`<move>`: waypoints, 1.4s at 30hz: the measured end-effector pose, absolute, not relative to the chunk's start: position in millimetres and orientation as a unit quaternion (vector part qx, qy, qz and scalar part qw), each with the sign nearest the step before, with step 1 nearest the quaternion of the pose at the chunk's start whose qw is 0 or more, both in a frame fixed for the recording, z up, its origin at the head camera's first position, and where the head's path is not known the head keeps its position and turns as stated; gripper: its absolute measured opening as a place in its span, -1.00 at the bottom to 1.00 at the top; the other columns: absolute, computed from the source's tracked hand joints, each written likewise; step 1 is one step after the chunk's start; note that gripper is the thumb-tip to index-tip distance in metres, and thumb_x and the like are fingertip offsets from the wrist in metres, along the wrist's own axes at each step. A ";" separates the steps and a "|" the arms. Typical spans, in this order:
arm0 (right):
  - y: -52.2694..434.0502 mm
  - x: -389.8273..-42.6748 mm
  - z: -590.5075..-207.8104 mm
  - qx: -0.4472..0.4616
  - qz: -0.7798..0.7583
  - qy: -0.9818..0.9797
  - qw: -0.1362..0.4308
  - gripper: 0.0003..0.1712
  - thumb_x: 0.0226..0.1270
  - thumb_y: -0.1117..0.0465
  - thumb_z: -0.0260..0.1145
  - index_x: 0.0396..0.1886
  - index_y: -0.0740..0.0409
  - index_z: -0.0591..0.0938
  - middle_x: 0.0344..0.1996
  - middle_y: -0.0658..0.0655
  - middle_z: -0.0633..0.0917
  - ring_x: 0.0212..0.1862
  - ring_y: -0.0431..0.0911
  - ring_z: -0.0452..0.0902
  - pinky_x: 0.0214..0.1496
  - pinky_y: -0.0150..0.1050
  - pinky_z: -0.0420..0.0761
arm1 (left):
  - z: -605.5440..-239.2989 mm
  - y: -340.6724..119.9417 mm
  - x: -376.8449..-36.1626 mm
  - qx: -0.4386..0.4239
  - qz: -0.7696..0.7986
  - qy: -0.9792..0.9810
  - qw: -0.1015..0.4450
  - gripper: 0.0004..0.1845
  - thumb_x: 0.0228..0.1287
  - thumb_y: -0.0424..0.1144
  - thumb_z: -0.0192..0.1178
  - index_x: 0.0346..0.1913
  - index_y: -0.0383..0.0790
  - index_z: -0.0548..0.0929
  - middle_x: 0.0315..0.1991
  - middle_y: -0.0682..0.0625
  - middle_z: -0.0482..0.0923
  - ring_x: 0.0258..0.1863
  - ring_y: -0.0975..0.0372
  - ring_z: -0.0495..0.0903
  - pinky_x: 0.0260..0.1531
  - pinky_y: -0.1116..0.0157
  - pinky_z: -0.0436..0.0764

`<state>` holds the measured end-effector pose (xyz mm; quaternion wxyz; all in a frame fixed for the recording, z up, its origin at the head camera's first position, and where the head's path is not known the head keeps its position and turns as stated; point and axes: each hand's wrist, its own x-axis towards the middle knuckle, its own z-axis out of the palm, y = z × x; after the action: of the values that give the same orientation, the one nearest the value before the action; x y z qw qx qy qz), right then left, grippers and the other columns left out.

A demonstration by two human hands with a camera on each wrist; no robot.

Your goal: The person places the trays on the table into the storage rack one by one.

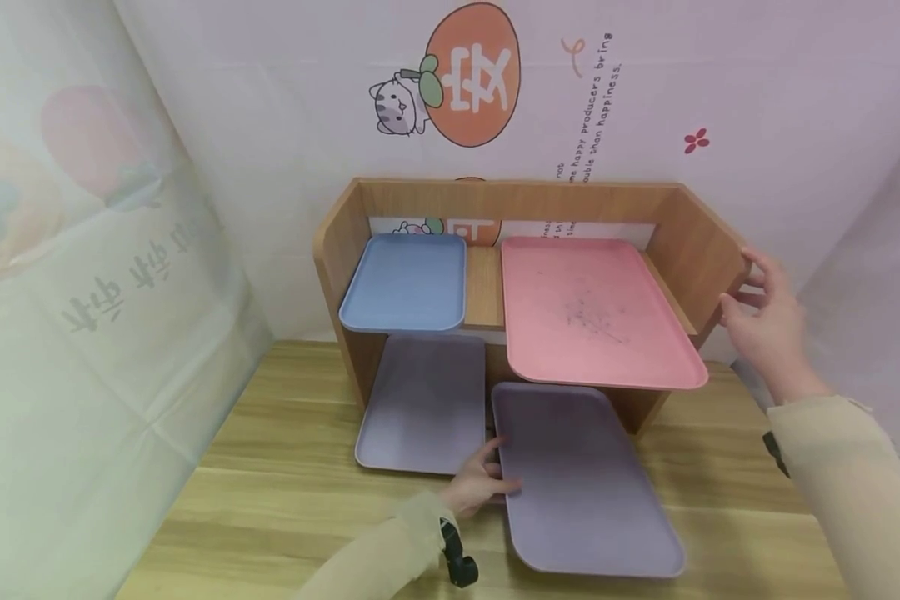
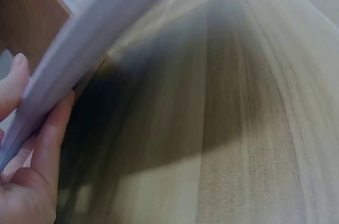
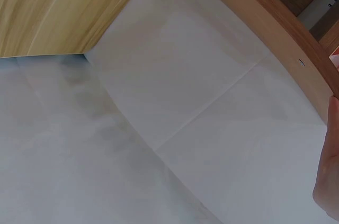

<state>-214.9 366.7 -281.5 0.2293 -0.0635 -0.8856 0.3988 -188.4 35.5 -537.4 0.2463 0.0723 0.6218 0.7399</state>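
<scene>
My left hand (image 1: 474,485) pinches the left edge of a purple tray (image 1: 581,492), thumb on top and fingers beneath. In the left wrist view the tray (image 2: 100,28) tilts above the tabletop and casts a dark shadow under it. My right hand (image 1: 774,327) grips the front edge of the right side panel of a wooden two-level shelf (image 1: 708,254). Only a strip of that hand (image 3: 328,166) shows at the right wrist view's edge, against the panel. The held tray's far end lies below a pink tray (image 1: 592,308).
On the shelf's upper level a blue tray (image 1: 407,283) sits left of the pink one, whose front overhangs. A second purple tray (image 1: 427,408) lies on the lower left, jutting onto the wood-grain table (image 1: 270,483). Printed cloth (image 1: 285,108) hangs behind and at both sides.
</scene>
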 end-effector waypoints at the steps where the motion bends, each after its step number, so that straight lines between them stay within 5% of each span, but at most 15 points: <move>1: 366.7 -214.9 -281.9 -0.063 0.399 -0.885 0.231 -0.23 0.40 0.26 0.01 0.48 -0.38 -0.01 0.31 0.46 0.25 0.18 0.36 0.30 -0.51 -0.79 0.37 | -538.6 36.2 -187.9 0.075 0.736 0.623 0.252 -0.08 0.06 -0.64 0.24 0.47 -0.16 0.08 -0.11 -0.38 0.57 -0.28 0.10 0.66 -0.24 0.16 0.70; 6: 367.0 -215.2 -282.1 -0.062 0.400 -0.883 0.238 -0.23 0.40 0.27 0.02 0.48 -0.34 0.00 0.30 0.45 0.26 0.17 0.35 0.30 -0.51 -0.80 0.36 | -542.3 37.7 -187.5 0.082 0.729 0.618 0.283 -0.02 0.05 -0.70 0.17 0.49 -0.09 0.02 0.08 -0.45 0.42 -0.31 0.15 0.63 -0.17 0.15 0.69; 14: 368.6 -215.3 -284.3 -0.055 0.403 -0.883 0.233 -0.21 0.40 0.26 0.02 0.46 -0.45 -0.01 0.30 0.45 0.25 0.17 0.34 0.29 -0.48 -0.79 0.38 | -553.8 34.3 -188.7 0.089 0.720 0.624 0.291 0.01 0.02 -0.75 0.14 0.50 -0.09 -0.02 -0.02 -0.35 0.52 -0.40 0.14 0.62 -0.20 0.15 0.70; 19: 368.2 -214.9 -285.6 -0.054 0.404 -0.884 0.230 -0.21 0.41 0.25 0.01 0.44 -0.52 -0.03 0.31 0.45 0.24 0.20 0.37 0.28 -0.48 -0.82 0.35 | -560.1 32.7 -186.3 0.110 0.681 0.675 0.261 0.02 -0.04 -0.70 0.24 0.49 -0.16 0.02 -0.12 -0.29 0.58 -0.34 0.06 0.65 -0.25 0.19 0.70; 24: 367.7 -215.8 -286.1 -0.054 0.404 -0.883 0.234 -0.20 0.41 0.27 0.01 0.45 -0.50 -0.02 0.30 0.45 0.26 0.18 0.36 0.29 -0.48 -0.81 0.36 | -560.0 30.5 -182.5 0.126 0.649 0.716 0.224 -0.01 -0.04 -0.65 0.30 0.47 -0.26 0.06 0.01 -0.37 0.48 -0.19 -0.02 0.64 -0.24 0.21 0.70; 33: 365.7 -216.5 -284.8 -0.057 0.404 -0.881 0.240 -0.22 0.40 0.28 0.03 0.47 -0.39 0.01 0.27 0.44 0.29 0.14 0.28 0.33 -0.49 -0.79 0.39 | -537.8 17.3 -167.4 0.212 0.518 0.808 0.181 -0.29 0.14 -0.35 0.30 0.35 -0.36 0.28 0.28 -0.33 0.32 0.19 -0.12 0.45 0.12 0.14 0.55; 38: 364.4 -214.8 -283.4 -0.058 0.401 -0.880 0.248 -0.22 0.39 0.30 0.04 0.47 -0.37 0.04 0.24 0.42 0.31 0.07 0.16 0.36 -0.47 -0.78 0.41 | -531.6 15.5 -159.4 0.312 0.380 0.865 0.097 -0.42 0.19 -0.25 0.27 0.27 -0.31 0.39 0.24 -0.24 0.37 0.21 -0.01 0.42 0.21 0.21 0.47; 42: 363.4 -213.7 -282.6 -0.060 0.403 -0.881 0.240 -0.22 0.40 0.29 0.02 0.47 -0.38 0.01 0.26 0.43 0.29 0.12 0.27 0.32 -0.48 -0.80 0.39 | -525.5 18.7 -150.3 0.392 0.239 0.885 0.082 -0.42 0.28 -0.10 0.18 0.34 -0.13 0.35 0.35 -0.23 0.26 0.34 -0.05 0.26 0.29 0.10 0.38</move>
<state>-213.7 363.4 -282.6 0.2397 -0.0600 -0.8811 0.4033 -150.3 18.7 -525.5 0.0816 0.3918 0.8846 0.2393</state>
